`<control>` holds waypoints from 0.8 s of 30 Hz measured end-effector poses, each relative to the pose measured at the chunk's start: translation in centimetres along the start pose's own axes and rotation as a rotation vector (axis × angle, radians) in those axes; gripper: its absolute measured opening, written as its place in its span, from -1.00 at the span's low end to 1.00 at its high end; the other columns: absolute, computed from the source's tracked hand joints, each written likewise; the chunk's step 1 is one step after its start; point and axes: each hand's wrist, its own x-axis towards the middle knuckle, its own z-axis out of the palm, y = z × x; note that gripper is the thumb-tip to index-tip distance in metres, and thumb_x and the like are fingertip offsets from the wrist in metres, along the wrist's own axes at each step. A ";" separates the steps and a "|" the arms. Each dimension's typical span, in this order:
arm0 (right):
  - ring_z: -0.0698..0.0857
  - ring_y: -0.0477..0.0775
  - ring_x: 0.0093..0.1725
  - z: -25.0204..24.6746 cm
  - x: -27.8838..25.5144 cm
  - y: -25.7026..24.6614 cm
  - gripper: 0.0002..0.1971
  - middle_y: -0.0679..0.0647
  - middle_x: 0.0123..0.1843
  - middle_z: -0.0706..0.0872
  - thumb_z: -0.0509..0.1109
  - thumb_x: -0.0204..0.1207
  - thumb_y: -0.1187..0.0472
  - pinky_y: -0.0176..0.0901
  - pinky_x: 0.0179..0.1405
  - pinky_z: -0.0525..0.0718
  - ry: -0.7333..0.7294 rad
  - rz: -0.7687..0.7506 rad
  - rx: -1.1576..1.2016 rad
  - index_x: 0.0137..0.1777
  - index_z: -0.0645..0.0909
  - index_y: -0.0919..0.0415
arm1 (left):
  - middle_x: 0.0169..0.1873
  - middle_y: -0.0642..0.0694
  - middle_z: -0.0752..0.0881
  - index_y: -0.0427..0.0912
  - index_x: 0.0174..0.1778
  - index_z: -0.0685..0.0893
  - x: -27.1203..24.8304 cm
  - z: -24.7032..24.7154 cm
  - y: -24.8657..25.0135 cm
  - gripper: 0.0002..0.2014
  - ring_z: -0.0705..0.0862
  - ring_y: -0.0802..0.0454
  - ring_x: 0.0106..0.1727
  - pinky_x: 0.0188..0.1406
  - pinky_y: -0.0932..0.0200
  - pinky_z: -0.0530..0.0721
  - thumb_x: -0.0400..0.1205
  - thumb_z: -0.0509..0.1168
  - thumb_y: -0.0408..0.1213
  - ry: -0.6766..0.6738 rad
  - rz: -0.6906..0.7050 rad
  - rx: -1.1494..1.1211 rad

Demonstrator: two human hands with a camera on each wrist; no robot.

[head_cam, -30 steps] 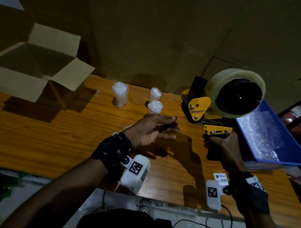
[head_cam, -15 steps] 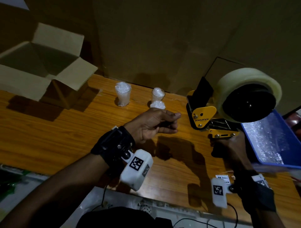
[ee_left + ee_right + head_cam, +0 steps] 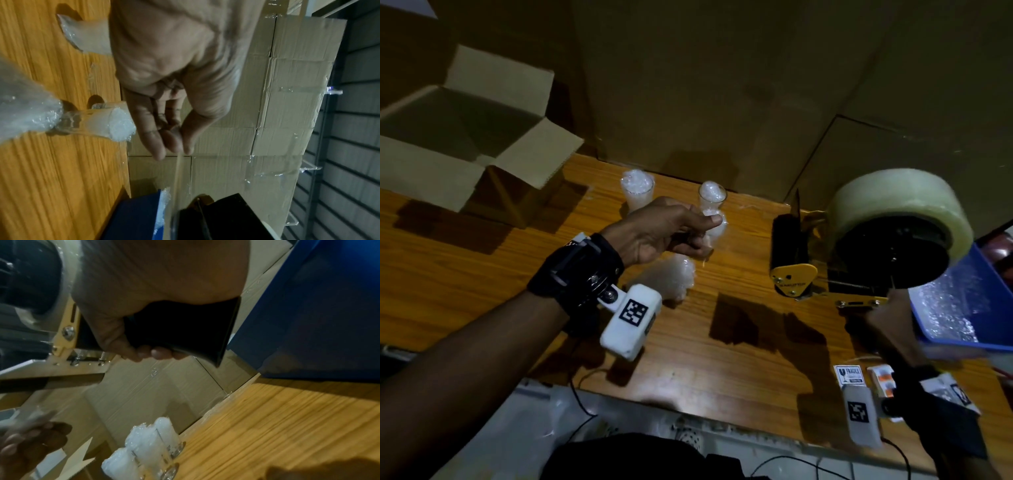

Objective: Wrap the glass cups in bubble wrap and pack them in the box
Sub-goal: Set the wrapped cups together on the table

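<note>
My left hand (image 3: 703, 235) is raised over the wooden table and pinches the end of a clear tape strip (image 3: 178, 164) between thumb and fingers (image 3: 158, 146). The strip runs to the yellow and black tape dispenser (image 3: 859, 253), which my right hand (image 3: 154, 352) grips by its black handle. A bubble-wrapped cup (image 3: 671, 277) lies on the table below my left wrist. Three glass cups stuffed with bubble wrap (image 3: 637, 192) (image 3: 711, 197) (image 3: 717, 224) stand behind my left hand. The open cardboard box (image 3: 465, 137) sits at the far left.
A blue bin (image 3: 983, 274) holding bubble wrap stands at the right, close to my right hand. A taped cardboard wall (image 3: 722, 85) backs the table. Fragile stickers (image 3: 849, 375) lie near the front edge. Bare wooden tabletop (image 3: 739, 342) lies between my hands.
My left hand has lifted and drawn away from the dispenser with the tape end, uncovering the wrapped cup on the table. The dispenser has shifted right and turned its roll toward me.
</note>
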 end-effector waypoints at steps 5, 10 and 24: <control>0.47 0.18 -0.54 -1.2 -0.9 -1.6 -0.74 0.16 -0.50 0.53 0.53 0.26 0.56 -0.51 -0.63 0.45 0.031 -0.125 -0.047 -0.06 0.62 0.49 | -0.52 -0.06 0.64 -0.23 -0.33 0.65 0.0 -2.4 0.2 -0.82 0.64 0.13 -0.48 -0.41 0.23 0.73 0.57 0.48 -0.40 0.140 0.004 0.110; 0.52 -0.19 -0.50 -0.8 -1.1 -0.9 -0.46 -0.11 -0.52 0.60 0.30 -0.05 -0.16 -0.35 -0.48 0.51 0.060 -0.221 -0.076 -0.18 0.59 0.25 | -0.53 -0.07 0.63 -0.23 -0.33 0.63 0.1 -4.1 0.2 -0.80 0.62 0.13 -0.52 -0.49 0.23 0.70 0.56 0.49 -0.40 0.198 0.010 0.188; 0.67 0.40 -0.60 -0.4 -0.6 0.0 -0.57 0.35 -0.46 0.70 0.68 0.01 0.22 0.08 -0.66 0.62 -0.009 -0.527 -0.818 -0.11 0.72 0.37 | -0.52 -0.03 0.67 -0.27 -0.26 0.63 -1.9 -0.5 1.6 -0.85 0.66 0.10 -0.48 -0.45 0.19 0.72 0.58 0.46 -0.45 0.026 0.112 0.254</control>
